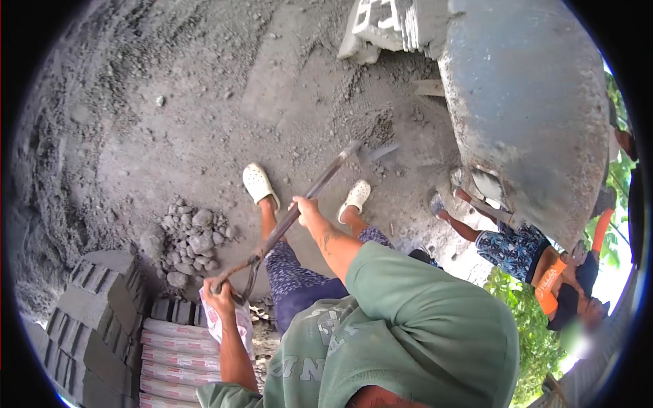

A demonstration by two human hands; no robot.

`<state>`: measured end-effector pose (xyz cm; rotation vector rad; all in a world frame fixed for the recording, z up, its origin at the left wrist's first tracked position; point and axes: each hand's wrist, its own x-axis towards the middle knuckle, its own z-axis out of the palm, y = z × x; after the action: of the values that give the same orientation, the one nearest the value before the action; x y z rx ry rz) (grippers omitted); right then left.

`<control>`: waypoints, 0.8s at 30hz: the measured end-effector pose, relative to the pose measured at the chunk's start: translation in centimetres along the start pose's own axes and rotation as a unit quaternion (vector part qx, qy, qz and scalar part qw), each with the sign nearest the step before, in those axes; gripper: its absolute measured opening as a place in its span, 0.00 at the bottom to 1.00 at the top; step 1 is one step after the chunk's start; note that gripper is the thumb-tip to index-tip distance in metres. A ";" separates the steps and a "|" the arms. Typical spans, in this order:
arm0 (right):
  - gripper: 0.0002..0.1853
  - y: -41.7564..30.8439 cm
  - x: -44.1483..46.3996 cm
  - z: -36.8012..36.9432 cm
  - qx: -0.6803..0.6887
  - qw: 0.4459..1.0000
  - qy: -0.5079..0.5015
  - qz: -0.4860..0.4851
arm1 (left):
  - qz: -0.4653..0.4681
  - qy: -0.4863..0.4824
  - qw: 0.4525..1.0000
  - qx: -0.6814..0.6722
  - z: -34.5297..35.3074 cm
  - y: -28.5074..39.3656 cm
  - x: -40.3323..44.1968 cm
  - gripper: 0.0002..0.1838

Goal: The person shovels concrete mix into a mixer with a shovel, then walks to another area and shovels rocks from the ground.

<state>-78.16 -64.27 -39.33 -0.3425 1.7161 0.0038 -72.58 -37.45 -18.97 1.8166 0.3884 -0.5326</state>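
Note:
A long-handled shovel slants across the view, its blade low over the grey sandy ground and blurred. My left hand is closed around the forked grip at the shovel's upper end. Farther down, my right hand wraps the shaft about midway. The blade end lies beside a small heap of dark gravelly material. White clogs are on my feet, which stand apart on either side of the shaft. Behind my left forearm hangs a white and pink plastic sack, partly hidden.
Stones are piled left of my feet. Concrete blocks and stacked printed bags stand at lower left. A large grey, worn-surfaced body fills the upper right, near a broken hollow block. Another person in patterned shorts stands at right.

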 end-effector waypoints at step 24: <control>0.16 -18.9 -50.0 -3.2 -0.047 0.794 -0.500 -0.343 | 0.322 0.218 0.881 -0.269 6.6 12.8 -27.6 0.16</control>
<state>-70.29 -71.74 13.11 -0.8491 0.4700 -0.2258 -90.28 -47.52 4.55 1.3814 0.1787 0.4287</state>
